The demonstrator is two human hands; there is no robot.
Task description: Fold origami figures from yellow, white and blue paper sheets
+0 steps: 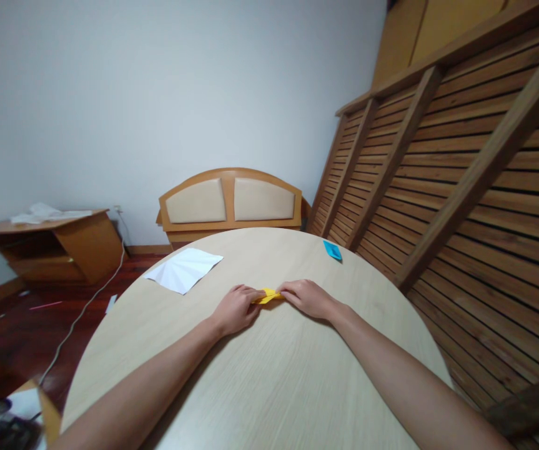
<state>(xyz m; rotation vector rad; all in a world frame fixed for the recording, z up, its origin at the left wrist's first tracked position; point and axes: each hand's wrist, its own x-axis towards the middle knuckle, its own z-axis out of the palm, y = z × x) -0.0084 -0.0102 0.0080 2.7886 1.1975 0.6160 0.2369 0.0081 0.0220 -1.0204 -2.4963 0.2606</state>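
Note:
A small piece of folded yellow paper (268,296) lies between my two hands, over the middle of the round table (269,387). My left hand (237,307) has its fingers closed on the paper's left end. At the right end, my right hand (307,298) pinches it between thumb and fingers. The fingers cover both ends, so only the creased middle part shows. A folded blue paper piece (332,250) rests near the table's far right edge. Toward the far left lies a creased white sheet (185,270), partly fanned with fold lines.
Beyond the table stands a wooden headboard (229,200) with cream panels. A slatted wooden frame (438,187) leans along the right side. On the left are a low desk (82,244) with white sheets (49,213), a cable (93,297) on the floor, and a cardboard box (50,412).

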